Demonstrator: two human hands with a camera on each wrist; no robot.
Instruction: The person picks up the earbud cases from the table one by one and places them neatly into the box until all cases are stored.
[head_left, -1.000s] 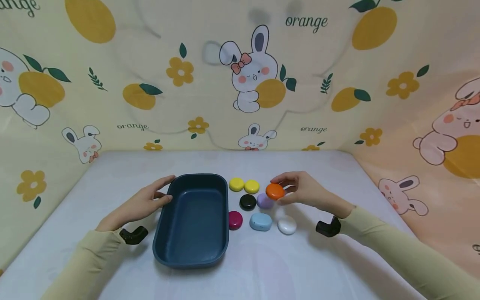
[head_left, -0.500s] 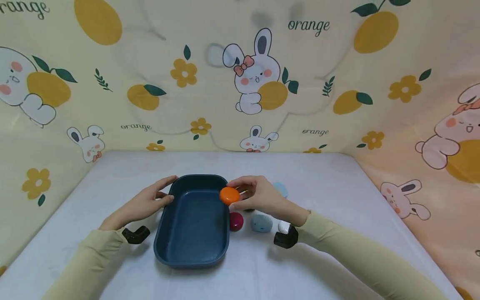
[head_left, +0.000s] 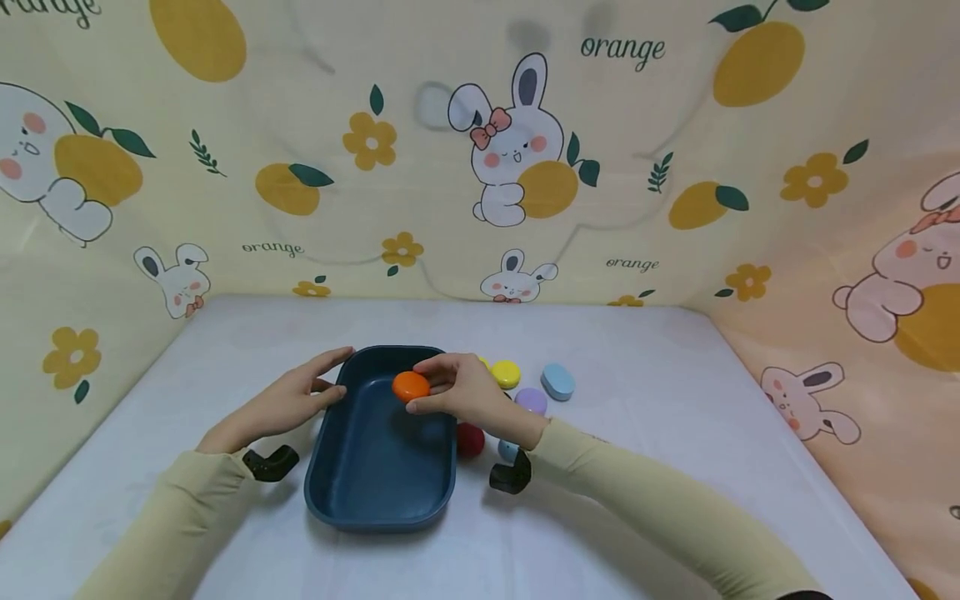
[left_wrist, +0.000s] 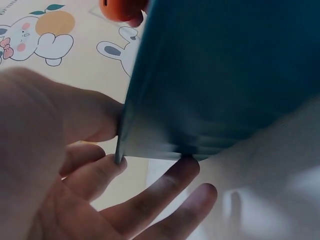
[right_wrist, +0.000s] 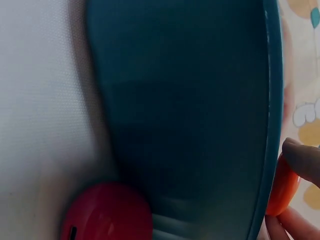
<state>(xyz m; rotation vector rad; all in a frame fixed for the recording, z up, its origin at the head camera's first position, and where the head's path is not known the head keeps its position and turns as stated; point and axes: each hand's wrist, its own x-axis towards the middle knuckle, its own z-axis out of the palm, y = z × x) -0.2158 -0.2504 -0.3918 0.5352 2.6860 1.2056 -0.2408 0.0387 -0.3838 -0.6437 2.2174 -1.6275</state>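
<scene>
thumb and fingers of the right grip (head_left: 476, 394) are pinching an orange disc (head_left: 409, 386), which is hanging over the blue tray (head_left: 378, 477). the left grip (head_left: 287, 403) is resting, fingers spread, against the tray's left side. a red disc (head_left: 470, 440) is sitting just beside the tray.

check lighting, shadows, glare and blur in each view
Head: fairly even light, mostly sharp, soft shadows in the tray below the right hand and on the table under the right sleeve; left wrist: left hand dim and soft, table brighter at lower right; right wrist: tray wall dark, thin glints along its rim, red case slightly soft.
</scene>
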